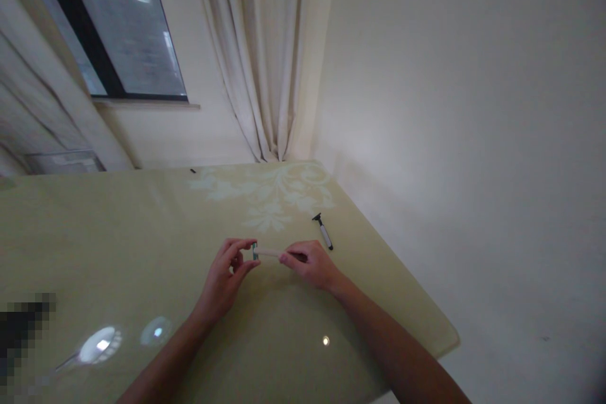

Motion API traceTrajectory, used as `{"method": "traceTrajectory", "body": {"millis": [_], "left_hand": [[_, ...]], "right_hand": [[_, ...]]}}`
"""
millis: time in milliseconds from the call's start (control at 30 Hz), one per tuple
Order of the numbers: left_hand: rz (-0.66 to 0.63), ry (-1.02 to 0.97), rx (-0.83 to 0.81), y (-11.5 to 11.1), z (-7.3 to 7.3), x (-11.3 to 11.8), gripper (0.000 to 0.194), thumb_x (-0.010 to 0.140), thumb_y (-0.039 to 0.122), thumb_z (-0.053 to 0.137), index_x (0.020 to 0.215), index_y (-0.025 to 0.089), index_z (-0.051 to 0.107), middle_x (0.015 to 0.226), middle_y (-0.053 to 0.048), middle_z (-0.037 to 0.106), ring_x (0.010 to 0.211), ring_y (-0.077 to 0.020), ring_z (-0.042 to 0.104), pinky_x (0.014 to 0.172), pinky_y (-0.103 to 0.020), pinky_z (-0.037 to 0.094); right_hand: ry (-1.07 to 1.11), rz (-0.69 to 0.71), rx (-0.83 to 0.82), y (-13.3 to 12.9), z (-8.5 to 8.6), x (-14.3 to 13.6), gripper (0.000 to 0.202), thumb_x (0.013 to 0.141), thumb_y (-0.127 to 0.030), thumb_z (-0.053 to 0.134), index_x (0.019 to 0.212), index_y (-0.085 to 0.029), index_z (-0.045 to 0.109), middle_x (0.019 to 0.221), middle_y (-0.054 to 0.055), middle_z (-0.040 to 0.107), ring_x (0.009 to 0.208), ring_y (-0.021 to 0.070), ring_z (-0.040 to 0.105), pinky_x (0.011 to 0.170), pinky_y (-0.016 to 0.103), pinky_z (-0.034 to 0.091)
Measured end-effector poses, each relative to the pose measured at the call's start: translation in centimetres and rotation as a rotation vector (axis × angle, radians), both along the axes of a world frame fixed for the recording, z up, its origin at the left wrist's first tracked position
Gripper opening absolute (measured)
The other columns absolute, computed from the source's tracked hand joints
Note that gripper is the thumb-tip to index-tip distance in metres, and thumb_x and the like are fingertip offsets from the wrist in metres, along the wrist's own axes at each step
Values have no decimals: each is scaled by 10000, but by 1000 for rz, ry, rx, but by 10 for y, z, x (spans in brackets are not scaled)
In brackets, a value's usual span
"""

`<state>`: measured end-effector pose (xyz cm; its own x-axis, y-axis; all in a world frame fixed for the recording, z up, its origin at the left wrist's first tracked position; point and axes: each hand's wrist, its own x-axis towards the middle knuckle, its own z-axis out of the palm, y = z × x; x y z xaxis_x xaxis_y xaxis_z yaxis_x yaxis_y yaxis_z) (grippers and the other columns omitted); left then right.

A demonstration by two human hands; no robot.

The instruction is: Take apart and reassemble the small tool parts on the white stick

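Note:
Above the table, my right hand (pixel 313 263) is closed around the pale handle of a razor (pixel 269 253), which lies level and points left. Part of the handle is covered by my fingers, and a dark end shows beside them. The thumb and fingers of my left hand (pixel 226 274) pinch the small green razor head (pixel 255 251) from its two ends. A second razor (pixel 324 231), black and grey, lies on the table just beyond my right hand, its head turned away from me.
The pale yellow-green glossy table (pixel 118 233) has a white floral pattern and reflects lamps. A tiny dark piece (pixel 192 171) lies by its far edge. The wall (pixel 449 139) runs along the right side. Curtains (pixel 260 44) and a window (pixel 123 25) stand behind.

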<state>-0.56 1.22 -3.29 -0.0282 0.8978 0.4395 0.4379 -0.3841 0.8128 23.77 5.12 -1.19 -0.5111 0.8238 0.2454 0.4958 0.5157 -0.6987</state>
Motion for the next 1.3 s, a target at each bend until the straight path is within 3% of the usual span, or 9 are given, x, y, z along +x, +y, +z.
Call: {"method": "traceTrajectory", "body": {"millis": [167, 333, 467, 600, 733, 900, 1033, 1167, 1300], "left_hand": [[-16, -7, -2, 6, -3, -1, 316, 864, 378, 714, 1147, 238, 711, 1006, -23, 605, 653, -119, 517, 610, -258, 482], [-33, -23, -15, 13, -6, -3, 305, 860, 340, 709, 1143, 226, 708, 1012, -19, 600, 648, -105, 510, 599, -244, 466], [-18, -36, -24, 21, -9, -8, 321, 843, 361, 714, 1128, 213, 708, 1015, -24, 612, 634, -100, 503, 592, -243, 458], [-15, -51, -8, 28, -15, -12, 337, 839, 387, 706, 1130, 218, 716, 988, -19, 615, 612, -99, 491, 582, -247, 450], [-13, -36, 16, 33, -21, -11, 314, 831, 372, 711, 1112, 232, 727, 975, -14, 616, 638, -107, 510, 606, -253, 460], [-20, -36, 19, 38, -24, -12, 327, 828, 378, 714, 1121, 235, 726, 977, -12, 609, 621, -104, 495, 594, -257, 456], [28, -49, 42, 41, -26, -14, 328, 826, 397, 714, 1111, 234, 725, 963, -9, 607, 626, -109, 500, 610, -267, 469], [27, -52, 48, 43, -27, -15, 323, 830, 395, 711, 1112, 238, 726, 968, -6, 606, 618, -107, 495, 607, -268, 466], [36, -62, 41, 44, -26, -15, 331, 809, 389, 730, 1100, 231, 729, 955, -2, 602, 611, -103, 491, 610, -268, 467]], "right_hand": [[-20, -64, 36, 3, -4, -1, 482, 1004, -490, 552, 670, -163, 669, 588, -29, 490, 572, 111, 418, 576, 257, 256], [-8, 10, 17, 7, -9, -6, 440, 1002, -485, 567, 738, -165, 713, 611, -31, 527, 584, 110, 445, 578, 250, 265], [-20, -85, 73, 9, -16, -12, 460, 1004, -474, 560, 700, -162, 705, 606, -24, 535, 583, 110, 437, 587, 253, 265], [13, -24, 43, 11, -21, -15, 433, 999, -478, 566, 762, -165, 748, 618, -22, 560, 590, 111, 454, 584, 244, 274], [6, -162, 38, 17, -23, -13, 449, 991, -483, 564, 748, -159, 759, 594, -10, 563, 571, 118, 446, 569, 256, 260], [16, -33, 59, 19, -26, -13, 433, 996, -488, 554, 816, -168, 784, 635, -1, 608, 591, 121, 471, 584, 247, 280], [2, -147, 81, 18, -28, -16, 463, 996, -502, 545, 766, -165, 765, 608, 1, 587, 573, 123, 459, 570, 253, 266], [-9, -66, 110, 18, -28, -17, 460, 1001, -497, 540, 750, -172, 749, 624, -2, 597, 585, 121, 463, 580, 250, 271], [-52, -206, 89, 19, -27, -18, 451, 998, -485, 549, 737, -175, 746, 614, 3, 599, 579, 125, 473, 571, 254, 255]]}}
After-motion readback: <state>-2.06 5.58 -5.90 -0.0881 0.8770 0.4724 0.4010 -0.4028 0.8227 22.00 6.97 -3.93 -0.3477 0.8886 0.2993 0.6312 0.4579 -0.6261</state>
